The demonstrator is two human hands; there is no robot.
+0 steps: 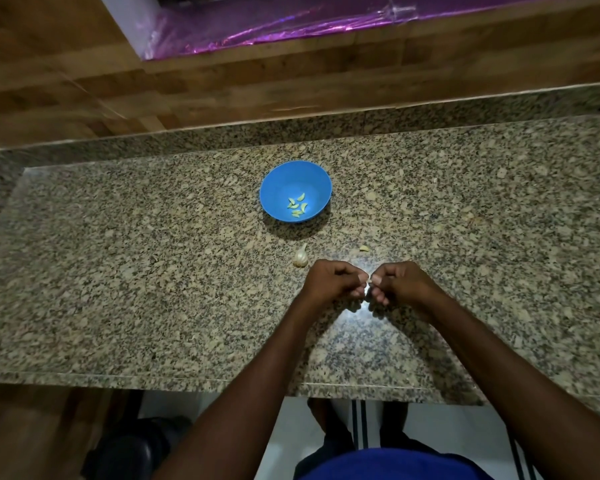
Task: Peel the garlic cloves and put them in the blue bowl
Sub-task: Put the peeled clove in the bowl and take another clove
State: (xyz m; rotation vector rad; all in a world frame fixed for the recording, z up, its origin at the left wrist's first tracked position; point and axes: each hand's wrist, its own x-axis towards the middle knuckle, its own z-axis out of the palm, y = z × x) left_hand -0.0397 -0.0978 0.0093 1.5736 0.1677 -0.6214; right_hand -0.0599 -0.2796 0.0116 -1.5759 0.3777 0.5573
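Head view: our left hand [329, 284] and right hand [400, 284] pinch something tiny between them; five peeled cloves [297, 205] in one blue bowl [281, 181], one garlic bulb [300, 257] on the surface [153, 271].

The person wears a blue garment [392, 467], visible at six o'clock; both forearms are bare, without sleeves.

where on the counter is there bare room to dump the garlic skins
Bare granite countertop runs wide to the left of the blue bowl and garlic piece, and to the right beyond the small scrap. It is crowded between the bowl and the left hand and right hand.
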